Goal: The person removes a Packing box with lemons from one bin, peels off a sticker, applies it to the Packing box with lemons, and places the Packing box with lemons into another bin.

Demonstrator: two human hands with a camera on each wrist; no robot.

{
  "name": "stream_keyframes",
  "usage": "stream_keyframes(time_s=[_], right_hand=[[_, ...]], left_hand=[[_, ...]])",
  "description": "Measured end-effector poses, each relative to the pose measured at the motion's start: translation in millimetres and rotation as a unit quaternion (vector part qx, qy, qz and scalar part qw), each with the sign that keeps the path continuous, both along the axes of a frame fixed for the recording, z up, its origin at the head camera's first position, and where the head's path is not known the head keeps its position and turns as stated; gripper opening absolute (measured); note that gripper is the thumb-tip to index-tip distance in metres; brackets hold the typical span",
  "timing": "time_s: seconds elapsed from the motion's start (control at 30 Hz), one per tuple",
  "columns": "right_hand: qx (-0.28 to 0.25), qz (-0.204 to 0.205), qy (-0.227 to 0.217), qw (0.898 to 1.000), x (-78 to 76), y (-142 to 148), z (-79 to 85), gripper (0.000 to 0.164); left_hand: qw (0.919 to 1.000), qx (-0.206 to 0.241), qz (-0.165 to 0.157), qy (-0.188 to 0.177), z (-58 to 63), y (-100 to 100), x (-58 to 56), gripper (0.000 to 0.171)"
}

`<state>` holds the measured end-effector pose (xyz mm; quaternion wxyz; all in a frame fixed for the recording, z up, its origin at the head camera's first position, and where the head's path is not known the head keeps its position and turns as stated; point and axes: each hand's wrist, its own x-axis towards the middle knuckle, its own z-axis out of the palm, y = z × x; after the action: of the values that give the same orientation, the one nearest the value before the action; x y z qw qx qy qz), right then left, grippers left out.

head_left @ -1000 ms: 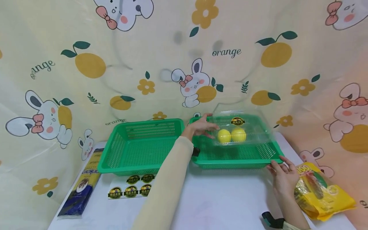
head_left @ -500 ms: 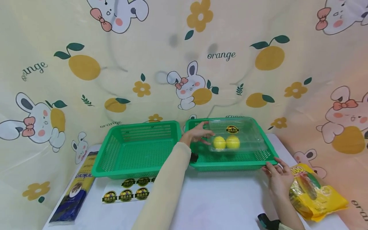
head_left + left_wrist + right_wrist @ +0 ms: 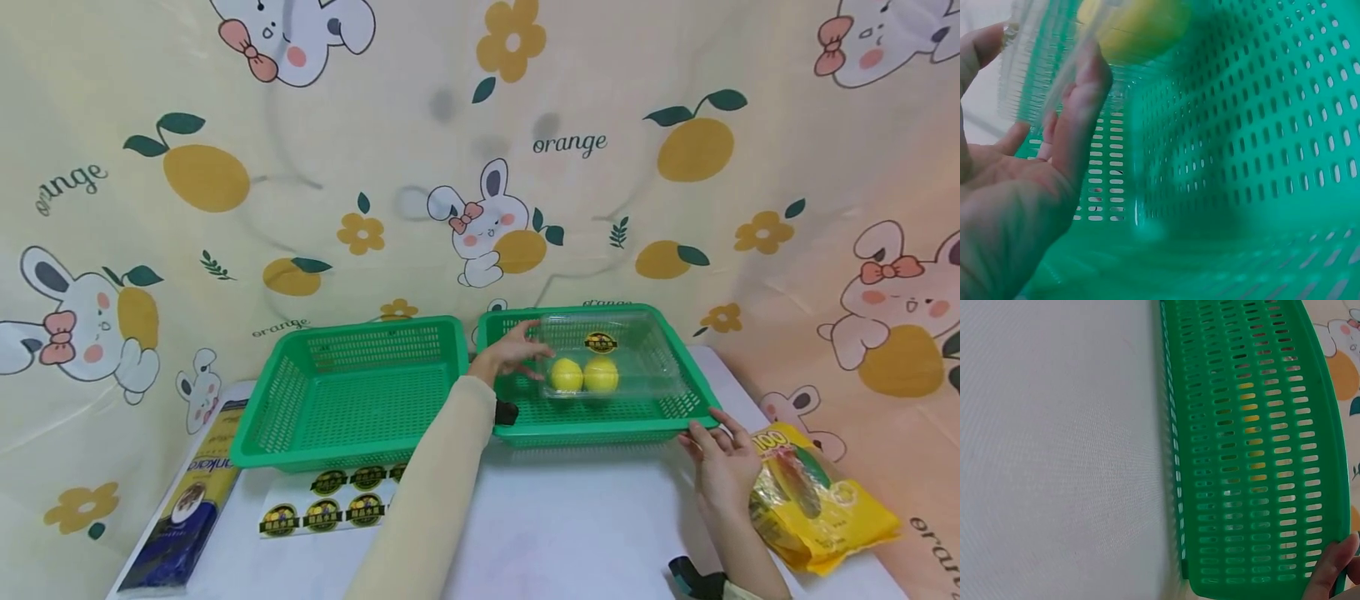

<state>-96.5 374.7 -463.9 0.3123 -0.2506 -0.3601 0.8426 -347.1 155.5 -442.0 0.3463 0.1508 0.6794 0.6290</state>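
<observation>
My left hand (image 3: 517, 350) grips the left end of a clear plastic fruit box (image 3: 648, 358) inside the right green basket (image 3: 600, 433). In the left wrist view, thumb and fingers lie on either side of the box's ribbed wall (image 3: 1038, 69). Two round yellow things (image 3: 601, 376) sit side by side in the box, and a black-and-gold sticker (image 3: 601, 342) is on its top. My right hand (image 3: 723, 462) pinches the basket's front right corner. In the right wrist view, those fingers (image 3: 1332, 569) lie over its rim.
Another green basket (image 3: 360, 408) stands to the left. In front of it lies a sheet of round stickers (image 3: 322, 514), partly behind the left sleeve. A blue-and-gold packet (image 3: 183, 508) lies at far left, a yellow bag (image 3: 817, 500) at right. A printed cloth (image 3: 405, 125) hangs behind.
The left hand has lowered the fruit box, with its yellow contents, from tilted above the basket to flatter inside it. The right hand stays on the basket's corner. The head view has shifted slightly.
</observation>
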Motion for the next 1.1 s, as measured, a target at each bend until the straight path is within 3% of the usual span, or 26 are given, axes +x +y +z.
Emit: stream_keyframes(time_s=[0.3, 0.6, 1.1], right_hand=[[0.007, 0.001, -0.004, 1.0, -1.1, -0.2, 0.3, 0.043], [0.006, 0.007, -0.023, 1.0, -0.3, -2.3, -1.1, 0.043], [0.011, 0.0, -0.011, 1.0, -0.6, -1.3, -1.2, 0.044]], left_hand=[[0.9997, -0.003, 0.002, -0.026, -3.5, -1.8, 2.3, 0.083], [0.9986, -0.032, -0.02, -0.038, -6.2, -4.8, 3.5, 0.087], [0.9986, -0.038, -0.019, -0.032, -5.8, -2.8, 1.3, 0.087]])
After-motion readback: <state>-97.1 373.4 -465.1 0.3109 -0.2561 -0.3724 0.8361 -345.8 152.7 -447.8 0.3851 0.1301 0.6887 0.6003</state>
